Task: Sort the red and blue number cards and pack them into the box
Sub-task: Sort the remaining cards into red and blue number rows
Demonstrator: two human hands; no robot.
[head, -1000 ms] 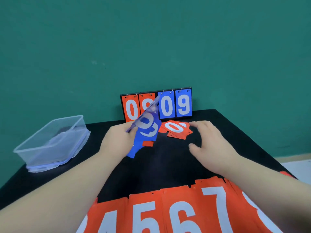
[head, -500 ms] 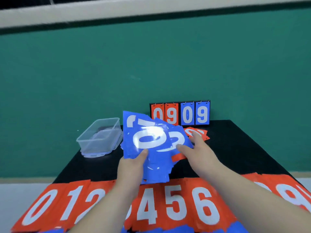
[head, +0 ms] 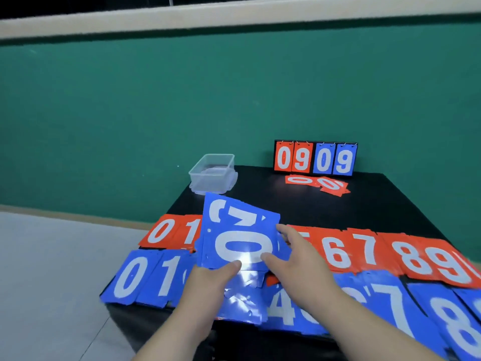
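Note:
A stack of blue number cards (head: 235, 230), a white 0 on top, is held above the near rows. My left hand (head: 208, 282) grips its lower edge, thumb on the top card. My right hand (head: 294, 264) holds the stack's right side, thumb on the 0 and fingers along the edge. A row of red cards (head: 364, 251) lies across the black table (head: 273, 204), with a row of blue cards (head: 140, 277) along the near edge. Several loose red cards (head: 317, 183) lie at the back. The clear plastic box (head: 213, 173) stands at the back left corner.
A flip scoreboard (head: 315, 158) reading 09 in red and 09 in blue stands at the table's back edge against the green wall. Pale floor shows left of the table. The table's left edge runs close by the box.
The view has swung left and pulled back. Both hands have brought the blue stack from the table's back towards me, over the near rows; my right hand has taken hold of it.

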